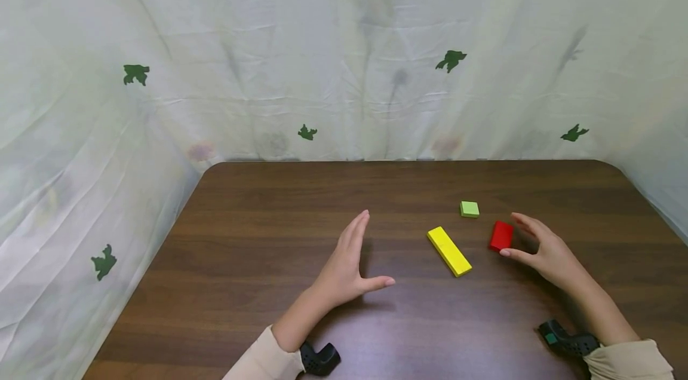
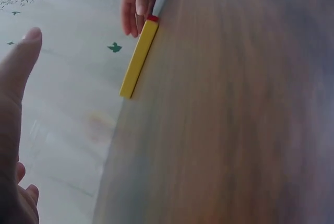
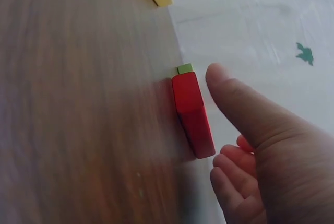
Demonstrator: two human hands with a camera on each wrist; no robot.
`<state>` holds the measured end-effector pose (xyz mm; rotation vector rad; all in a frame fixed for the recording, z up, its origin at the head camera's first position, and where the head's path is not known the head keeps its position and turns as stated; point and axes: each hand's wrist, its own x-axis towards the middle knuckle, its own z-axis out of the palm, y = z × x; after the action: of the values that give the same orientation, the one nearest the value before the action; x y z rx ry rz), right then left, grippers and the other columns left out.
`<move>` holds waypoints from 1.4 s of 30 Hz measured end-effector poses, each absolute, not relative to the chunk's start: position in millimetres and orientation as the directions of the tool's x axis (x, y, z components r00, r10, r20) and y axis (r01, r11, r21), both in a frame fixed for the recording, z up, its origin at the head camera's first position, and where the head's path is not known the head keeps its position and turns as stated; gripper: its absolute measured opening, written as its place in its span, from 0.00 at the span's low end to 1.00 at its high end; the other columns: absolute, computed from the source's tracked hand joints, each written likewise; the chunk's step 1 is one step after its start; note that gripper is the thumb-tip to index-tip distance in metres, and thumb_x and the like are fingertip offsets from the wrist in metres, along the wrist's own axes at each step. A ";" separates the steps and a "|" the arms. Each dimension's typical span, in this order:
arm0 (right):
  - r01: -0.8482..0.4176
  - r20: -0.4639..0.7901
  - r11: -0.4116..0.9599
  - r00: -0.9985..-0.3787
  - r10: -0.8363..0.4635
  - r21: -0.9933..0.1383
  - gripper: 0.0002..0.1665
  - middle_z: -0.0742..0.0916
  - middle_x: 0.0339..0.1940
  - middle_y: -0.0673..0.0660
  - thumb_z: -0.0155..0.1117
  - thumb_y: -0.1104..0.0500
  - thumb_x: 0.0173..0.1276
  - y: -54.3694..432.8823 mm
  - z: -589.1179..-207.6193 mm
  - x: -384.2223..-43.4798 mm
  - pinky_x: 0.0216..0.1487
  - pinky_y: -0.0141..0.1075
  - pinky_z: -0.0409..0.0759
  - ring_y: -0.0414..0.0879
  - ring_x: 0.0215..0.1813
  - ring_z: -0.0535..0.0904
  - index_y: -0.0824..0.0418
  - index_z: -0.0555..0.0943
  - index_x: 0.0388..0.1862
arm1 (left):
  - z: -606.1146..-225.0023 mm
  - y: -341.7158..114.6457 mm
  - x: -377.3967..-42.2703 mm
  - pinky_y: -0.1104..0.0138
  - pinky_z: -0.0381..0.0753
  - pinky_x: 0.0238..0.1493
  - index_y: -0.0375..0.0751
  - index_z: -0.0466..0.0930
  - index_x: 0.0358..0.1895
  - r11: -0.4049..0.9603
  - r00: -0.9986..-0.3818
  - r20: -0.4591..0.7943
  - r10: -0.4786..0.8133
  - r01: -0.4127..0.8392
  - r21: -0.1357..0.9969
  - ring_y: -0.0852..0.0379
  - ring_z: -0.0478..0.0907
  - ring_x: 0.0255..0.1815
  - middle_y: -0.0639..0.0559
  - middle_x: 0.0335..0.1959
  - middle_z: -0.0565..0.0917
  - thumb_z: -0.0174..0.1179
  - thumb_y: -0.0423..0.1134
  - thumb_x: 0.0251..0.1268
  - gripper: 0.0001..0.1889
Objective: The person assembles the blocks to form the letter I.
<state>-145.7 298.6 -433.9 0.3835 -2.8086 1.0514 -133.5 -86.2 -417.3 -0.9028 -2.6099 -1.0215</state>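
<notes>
Nearest, the left hand point(image 1: 344, 269) rests edge-down on the dark wooden table point(image 1: 258, 284), fingers straight and together, thumb spread, holding nothing. The right hand point(image 1: 543, 251) curves around the red block point(image 1: 501, 235), thumb and fingers apart; whether they touch it I cannot tell. Between the hands lies the yellow bar point(image 1: 449, 251), flat, its long axis running from the near right to the far left. Farther back sits the small green block point(image 1: 469, 208). The right wrist view shows the red block point(image 3: 193, 114) close beside the thumb, the green one peeking behind it; the left wrist view shows the bar's thin side point(image 2: 139, 58).
</notes>
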 end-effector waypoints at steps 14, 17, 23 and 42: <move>-0.266 0.172 0.732 -0.964 -0.203 -0.627 0.44 0.70 0.56 0.71 0.70 0.52 0.52 300.1 -440.3 -146.9 0.48 0.47 0.68 0.65 0.53 0.70 0.72 0.62 0.61 | -431.0 -63.2 -133.0 0.52 0.59 0.60 0.42 0.37 0.71 0.572 -0.798 0.341 0.496 0.597 0.563 0.50 0.48 0.68 0.44 0.69 0.48 0.61 0.65 0.43 0.58; -0.270 0.171 0.734 -0.963 -0.209 -0.624 0.44 0.70 0.56 0.71 0.70 0.52 0.52 300.2 -441.1 -146.9 0.47 0.48 0.67 0.65 0.52 0.70 0.72 0.62 0.61 | -432.9 -58.2 -132.9 0.53 0.59 0.60 0.41 0.38 0.71 0.578 -0.801 0.336 0.497 0.593 0.560 0.51 0.48 0.68 0.44 0.69 0.48 0.62 0.65 0.43 0.57; -0.281 0.183 0.730 -0.960 -0.213 -0.623 0.43 0.70 0.55 0.70 0.70 0.53 0.52 301.0 -443.5 -147.1 0.48 0.21 0.68 0.65 0.52 0.70 0.72 0.63 0.60 | -434.6 -46.7 -132.8 0.55 0.59 0.60 0.41 0.39 0.70 0.587 -0.809 0.311 0.499 0.579 0.565 0.51 0.49 0.67 0.46 0.69 0.49 0.62 0.64 0.43 0.57; -0.284 0.185 0.724 -0.959 -0.215 -0.628 0.42 0.70 0.54 0.69 0.70 0.54 0.52 301.6 -445.1 -147.8 0.43 0.11 0.60 0.66 0.52 0.70 0.72 0.64 0.59 | -439.9 -13.3 -133.8 0.60 0.58 0.61 0.34 0.46 0.69 0.620 -0.823 0.252 0.509 0.554 0.556 0.52 0.51 0.67 0.46 0.68 0.52 0.61 0.65 0.43 0.55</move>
<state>-147.8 301.6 -445.1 0.4097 -2.8241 1.0538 -133.8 -13.3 -439.9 -0.9082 -2.7645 -0.9853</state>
